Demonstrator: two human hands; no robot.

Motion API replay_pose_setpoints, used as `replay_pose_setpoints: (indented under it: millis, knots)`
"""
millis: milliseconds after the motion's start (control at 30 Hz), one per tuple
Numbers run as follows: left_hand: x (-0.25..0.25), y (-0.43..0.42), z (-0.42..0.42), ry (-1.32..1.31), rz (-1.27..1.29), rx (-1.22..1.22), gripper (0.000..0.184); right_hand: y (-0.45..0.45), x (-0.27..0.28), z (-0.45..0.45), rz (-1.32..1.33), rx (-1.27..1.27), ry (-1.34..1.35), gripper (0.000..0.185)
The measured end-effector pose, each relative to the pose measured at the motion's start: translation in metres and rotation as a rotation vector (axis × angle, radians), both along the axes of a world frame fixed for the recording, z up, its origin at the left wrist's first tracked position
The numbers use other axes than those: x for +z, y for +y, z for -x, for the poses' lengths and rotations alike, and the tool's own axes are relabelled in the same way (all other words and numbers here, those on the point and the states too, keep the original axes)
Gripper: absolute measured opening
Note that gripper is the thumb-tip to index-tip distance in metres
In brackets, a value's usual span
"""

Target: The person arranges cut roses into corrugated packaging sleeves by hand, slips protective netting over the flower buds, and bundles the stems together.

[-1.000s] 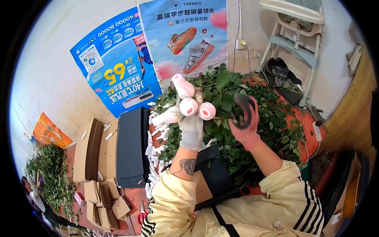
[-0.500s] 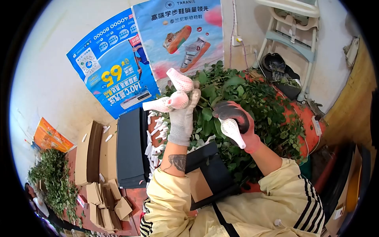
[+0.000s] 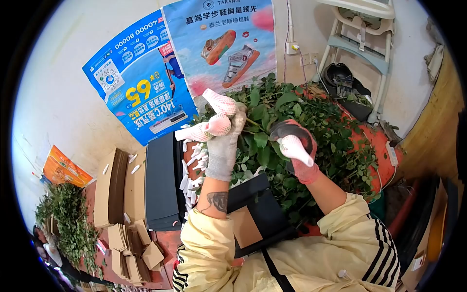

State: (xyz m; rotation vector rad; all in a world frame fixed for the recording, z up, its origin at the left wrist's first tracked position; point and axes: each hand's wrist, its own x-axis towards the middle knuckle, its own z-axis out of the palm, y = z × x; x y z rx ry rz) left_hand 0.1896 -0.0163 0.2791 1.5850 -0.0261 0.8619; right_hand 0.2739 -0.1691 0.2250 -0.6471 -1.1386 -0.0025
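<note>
My left hand (image 3: pixel 228 129), in a pale glove, is closed round the stems of several flower heads wrapped in white foam nets (image 3: pixel 219 125). Their heads point up and to the left, and leafy stems run off to the right. A red and black glove covers my right hand (image 3: pixel 302 146), whose curled fingers hold one more netted flower (image 3: pixel 294 148), its narrow tip pointing down and right. Behind and beneath both hands spreads a big heap of green leafy stems (image 3: pixel 335 160). Loose white nets (image 3: pixel 194 163) lie left of the heap.
Dark sheets (image 3: pixel 163 185) and cardboard stacks (image 3: pixel 109 187) stand to the left, above small cardboard pieces (image 3: pixel 129 248). A black box with a cardboard piece (image 3: pixel 244 227) is before me. At the back right is a high chair (image 3: pixel 362 53). Part of a person (image 3: pixel 48 248) shows far left.
One netted flower has gone from the left-hand bunch into my right hand, which has moved apart from the bunch. My left hand has shifted slightly left.
</note>
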Motion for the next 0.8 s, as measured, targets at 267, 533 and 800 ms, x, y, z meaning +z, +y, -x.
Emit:
replay_pose_setpoints:
  millis: [267,533,800]
  knots:
    - [-0.014,-0.009,-0.011,-0.272,0.77,-0.818,0.031,0.001,0.029,-0.007,0.401,-0.837,-0.53,0.065]
    - [-0.006,-0.012,-0.017,-0.039,0.012,0.066,0.03,0.008,-0.004,-0.027,0.249,-0.879,-0.597,0.047]
    - [-0.006,-0.007,-0.015,-0.03,-0.026,0.164,0.027,0.005,-0.015,-0.034,0.216,-0.793,-0.573,0.047]
